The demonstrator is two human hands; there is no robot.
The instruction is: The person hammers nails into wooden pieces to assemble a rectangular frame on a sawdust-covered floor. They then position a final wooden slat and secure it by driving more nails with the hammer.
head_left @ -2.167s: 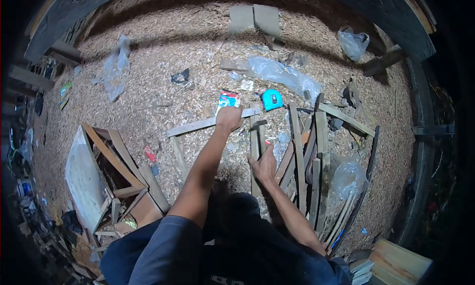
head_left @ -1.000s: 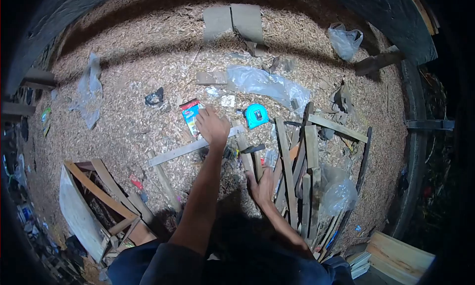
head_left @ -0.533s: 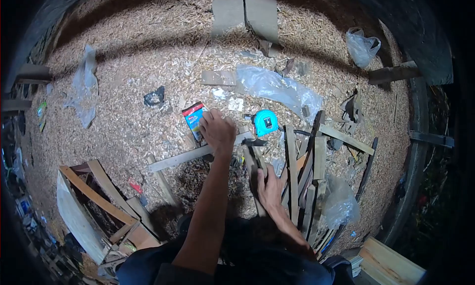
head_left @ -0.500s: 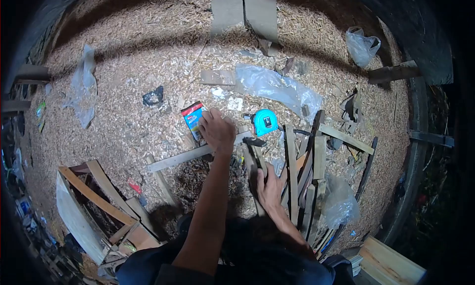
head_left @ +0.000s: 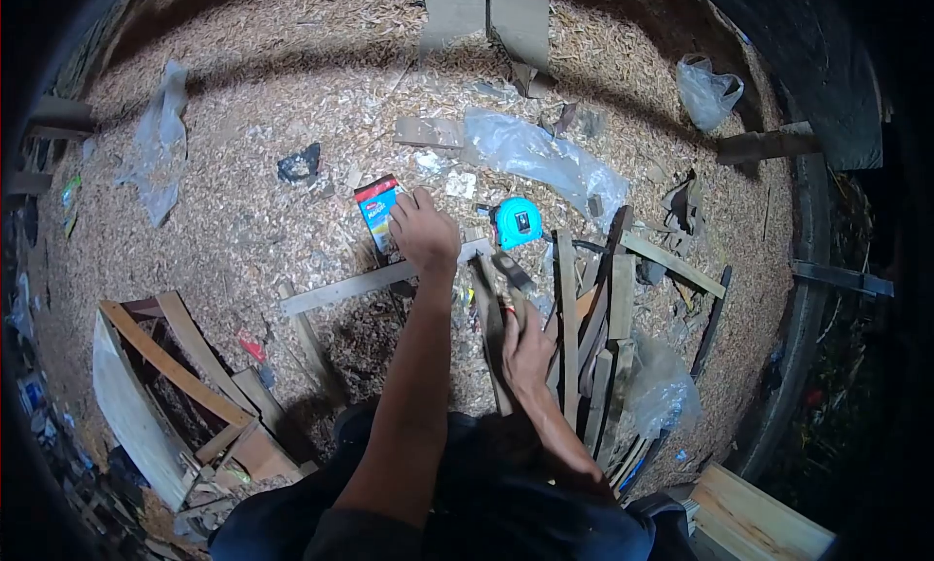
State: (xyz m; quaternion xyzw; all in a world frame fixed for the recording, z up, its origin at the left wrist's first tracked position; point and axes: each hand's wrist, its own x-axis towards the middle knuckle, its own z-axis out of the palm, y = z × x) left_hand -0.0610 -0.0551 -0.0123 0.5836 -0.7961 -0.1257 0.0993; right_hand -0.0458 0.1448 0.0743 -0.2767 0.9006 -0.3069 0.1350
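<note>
My left hand [head_left: 423,232] presses down on the right end of a long wooden slat [head_left: 336,287] that lies across the wood-chip floor, with its fingers beside a red and blue packet [head_left: 376,209]. My right hand [head_left: 526,345] is closed around the wooden handle of what looks like a hammer [head_left: 510,269], whose dark head points away from me, just right of the slat's end. A blue tape measure [head_left: 516,221] sits just beyond both hands.
A pile of wooden slats [head_left: 595,332] lies right of my right hand, with clear plastic [head_left: 660,391] over it. A wooden frame [head_left: 170,376] stands at the left. There is a plastic sheet [head_left: 540,157] further off, and boards [head_left: 769,512] at the bottom right.
My right hand moved up from the slat pile and closed on the hammer handle, and the head has tilted. My left hand stayed on the long slat. The view shifted slightly.
</note>
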